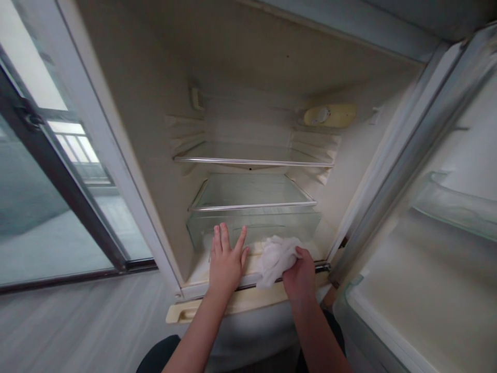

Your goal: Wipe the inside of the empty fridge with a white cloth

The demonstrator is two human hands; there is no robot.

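My right hand grips a crumpled white cloth at the front of an open fridge, low down near its sill. To the left, my left hand is spread with fingers stretched out in front of the clear drawer; whether its fingertips touch the drawer front I cannot tell. The cloth hangs over the fridge's front edge, hiding part of it. Above the drawer are a lower glass shelf and an upper glass shelf.
On the right, the fridge door stands open with a clear door bin. A yellowish control housing is on the inner right wall. A cream ledge juts out below. Left is a sliding glass door beside the grey floor.
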